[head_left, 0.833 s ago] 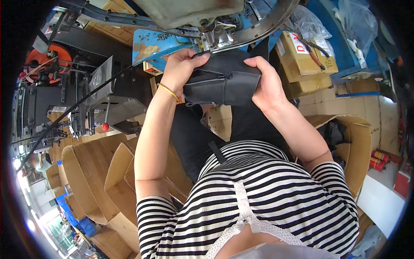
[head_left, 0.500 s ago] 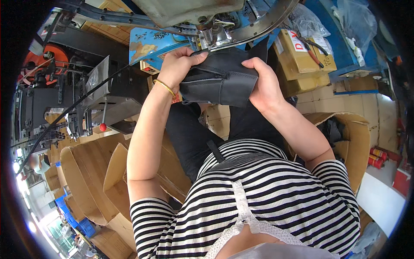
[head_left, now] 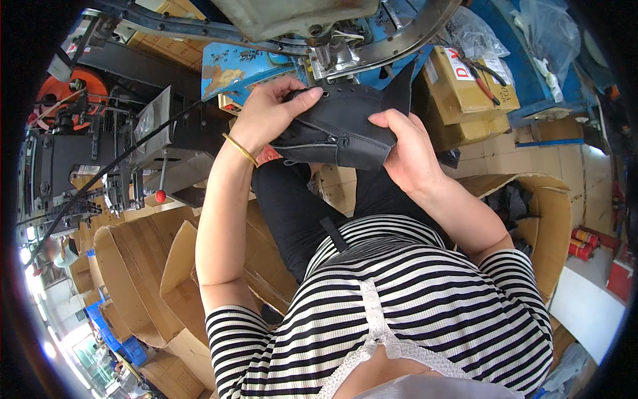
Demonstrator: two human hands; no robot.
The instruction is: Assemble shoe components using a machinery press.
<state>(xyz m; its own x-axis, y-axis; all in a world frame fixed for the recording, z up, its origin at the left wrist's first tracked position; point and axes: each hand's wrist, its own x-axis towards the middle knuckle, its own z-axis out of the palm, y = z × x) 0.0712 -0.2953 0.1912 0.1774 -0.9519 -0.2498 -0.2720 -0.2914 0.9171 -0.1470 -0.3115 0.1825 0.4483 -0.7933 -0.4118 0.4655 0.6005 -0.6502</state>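
Note:
Both hands hold a black leather boot upper (head_left: pixel 355 110) with a zipper across its side and a row of eyelet holes along its far edge. My left hand (head_left: pixel 274 114) grips its left end, thumb on top; a gold bangle circles that wrist. At the right end my right hand (head_left: pixel 411 144) pinches the upper, with the thumb on top and the fingers underneath, partly hidden. A pointed flap of the upper stands up beyond the right thumb. The far edge lies just in front of the metal head of a machine (head_left: pixel 335 56).
A curved machine frame (head_left: pixel 425 33) arches beyond the hands, above a blue base (head_left: pixel 232 66). Red-handled pliers (head_left: pixel 482 83) lie on a cardboard box (head_left: pixel 458 93) at the right. Open cartons (head_left: pixel 136 266) stand at the left, another (head_left: pixel 548 199) at the right. A red-knobbed lever (head_left: pixel 160 195) juts out at the left.
The boot upper has shifted slightly toward me, away from the machine head, and the eyelet holes along its far edge now show. My left hand has moved left and nearer, its thumb extended over the upper.

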